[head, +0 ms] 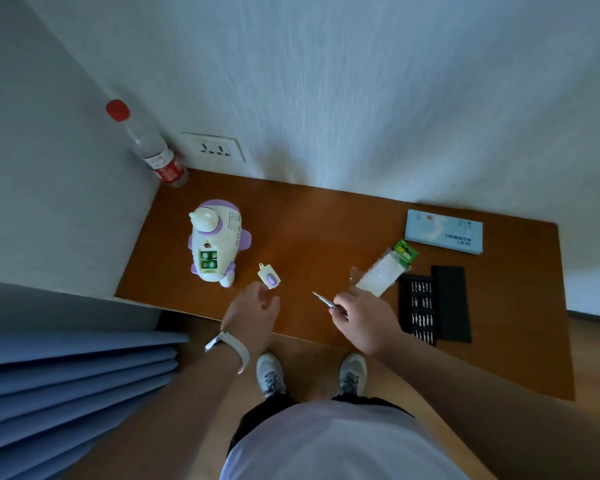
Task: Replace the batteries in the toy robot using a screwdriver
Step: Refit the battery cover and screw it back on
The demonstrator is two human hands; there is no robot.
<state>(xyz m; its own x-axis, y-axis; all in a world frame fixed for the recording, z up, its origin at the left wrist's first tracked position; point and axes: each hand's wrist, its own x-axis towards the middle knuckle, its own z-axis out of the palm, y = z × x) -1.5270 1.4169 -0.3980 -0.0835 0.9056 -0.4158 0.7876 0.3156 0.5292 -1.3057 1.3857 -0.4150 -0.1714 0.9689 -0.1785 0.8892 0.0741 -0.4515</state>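
A white and purple toy robot (215,239) lies on the brown table (309,230) at the left, its battery bay open with green batteries (208,259) showing. The small white cover with a purple oval (269,277) lies just right of it. My left hand (253,311) hovers right below the cover, fingers loosely curled, holding nothing. My right hand (361,315) grips a thin metal screwdriver (323,299), tip pointing up-left. A clear battery pack with a green label (385,271) lies beyond my right hand.
An open black case of screwdriver bits (421,308) with its lid (452,303) lies at the right. A light blue box (444,230) sits near the wall. A red-capped bottle (149,147) stands in the left corner by a wall socket (215,148). Blue curtain (73,375) at left.
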